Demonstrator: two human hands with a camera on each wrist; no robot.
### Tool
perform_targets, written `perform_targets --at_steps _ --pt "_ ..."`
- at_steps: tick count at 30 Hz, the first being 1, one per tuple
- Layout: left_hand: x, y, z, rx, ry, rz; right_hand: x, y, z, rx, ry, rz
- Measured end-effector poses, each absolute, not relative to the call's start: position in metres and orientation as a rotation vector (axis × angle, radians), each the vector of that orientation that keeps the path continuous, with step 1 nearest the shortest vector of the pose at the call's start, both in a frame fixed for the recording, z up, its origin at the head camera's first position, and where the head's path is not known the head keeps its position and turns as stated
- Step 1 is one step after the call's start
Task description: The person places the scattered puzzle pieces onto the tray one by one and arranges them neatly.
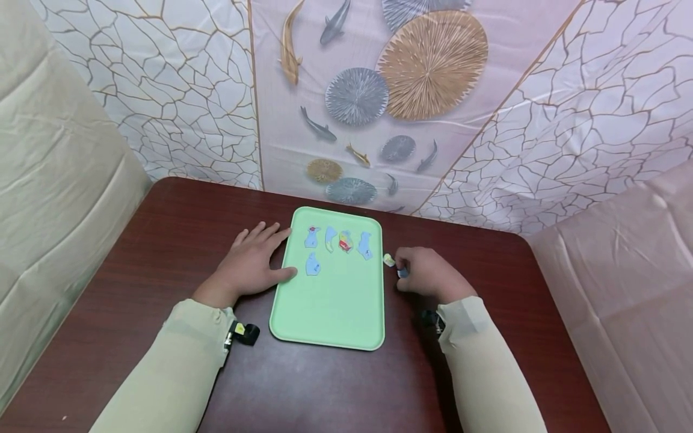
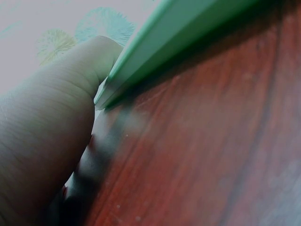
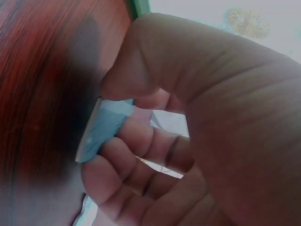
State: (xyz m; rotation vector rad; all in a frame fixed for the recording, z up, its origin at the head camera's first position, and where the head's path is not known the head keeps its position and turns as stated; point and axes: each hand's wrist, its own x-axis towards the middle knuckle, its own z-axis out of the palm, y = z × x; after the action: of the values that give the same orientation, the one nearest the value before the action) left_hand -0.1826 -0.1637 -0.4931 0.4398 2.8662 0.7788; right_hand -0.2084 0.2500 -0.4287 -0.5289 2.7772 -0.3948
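Observation:
A green tray [image 1: 330, 313] lies on the table with several flat, irregular puzzle pieces in its upper half. Most are light blue, like the piece with a red mark [image 1: 311, 237] and the lone lower piece [image 1: 313, 264]; one piece [image 1: 345, 242] is red, yellow and green. My left hand [image 1: 251, 261] rests at the tray's left side, fingers spread and thumb over the rim. Right of the tray, my right hand [image 1: 428, 273] pinches a blue puzzle piece [image 3: 106, 125] between thumb and fingers, close over the table. A yellowish-white piece [image 1: 388, 260] lies between that hand and the tray.
The dark red wooden table [image 1: 487, 361] extends around the tray. A patterned cloth [image 1: 216, 120] with fish and round discs hangs along its far edge, and pale fabric [image 1: 622, 270] hangs at both sides. Each wrist wears a strapped black device [image 1: 243, 332].

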Motion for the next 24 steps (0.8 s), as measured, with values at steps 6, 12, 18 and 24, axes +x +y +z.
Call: perform_targets --at_steps 6,12,18,24 --pt "-0.183 -0.164 -0.493 0.439 2.868 0.774 -0.207 0.245 -0.426 -0.557 2.802 -0.515" --pt "-0.184 -0.163 -0.494 0.439 2.873 0.774 -0.205 0.235 -0.421 -0.662 2.838 -0.586" --pt "-0.184 -0.163 -0.493 0.435 2.87 0.773 -0.204 0.221 -0.418 -0.809 2.882 -0.62" --pt "-0.183 -0.163 -0.492 0.438 2.871 0.768 -0.203 0.207 -0.417 -0.885 2.888 -0.662"
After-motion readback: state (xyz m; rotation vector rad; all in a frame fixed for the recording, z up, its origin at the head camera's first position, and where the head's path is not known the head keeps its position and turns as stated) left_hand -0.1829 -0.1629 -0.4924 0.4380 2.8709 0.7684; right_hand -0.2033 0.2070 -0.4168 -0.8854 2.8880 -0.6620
